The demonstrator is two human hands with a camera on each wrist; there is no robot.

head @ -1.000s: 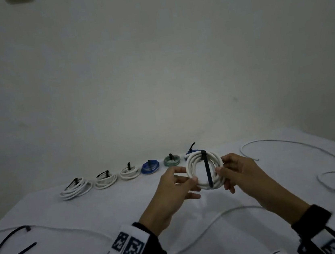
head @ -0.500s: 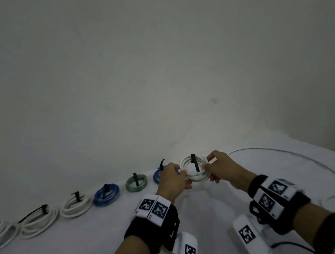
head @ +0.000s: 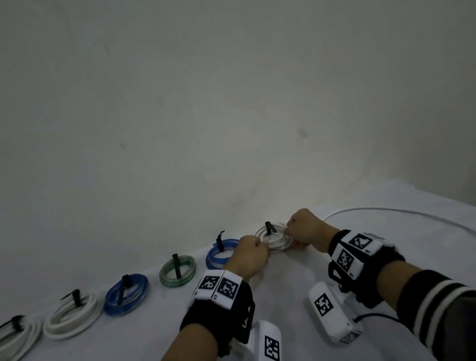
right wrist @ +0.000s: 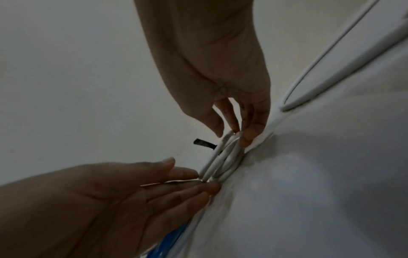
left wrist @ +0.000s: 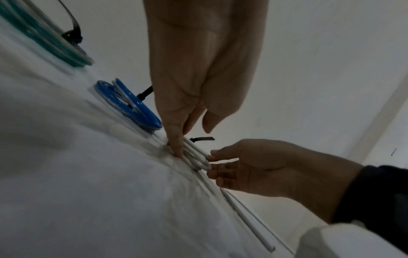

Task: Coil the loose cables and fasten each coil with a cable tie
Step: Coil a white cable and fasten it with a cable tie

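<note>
Fingers, head view: I see my left hand (head: 250,255) and right hand (head: 304,227) knuckles-up at opposite sides of the white coil (head: 273,237); fingertips hidden from this angle, so I cannot tell the grip here.
Coil position, head view: it lies on the white cloth (head: 132,358) at the right end of a row, just beside a blue coil (head: 220,253); its black cable tie (head: 269,227) stands up at the far side.
Row, head view: leftward I note a green coil (head: 178,271), a second blue coil (head: 126,294) and two white coils (head: 72,316), each tied in black.
Loose cable, head view: a white cable (head: 414,212) curves away to the right.
Left wrist view: my left fingers (left wrist: 176,148) are extended and pressed down against the coil's edge at the cloth; thumb apart, nothing wrapped.
Left wrist view, right hand: its fingertips (left wrist: 215,161) touch the coil's opposite rim, only lightly bent.
Right wrist view: my right fingers (right wrist: 247,137) are nearly straight, tips resting on the strands; left fingers (right wrist: 187,174) flat against the other rim.
Tie, right wrist view: the tail projects behind the coil.
</note>
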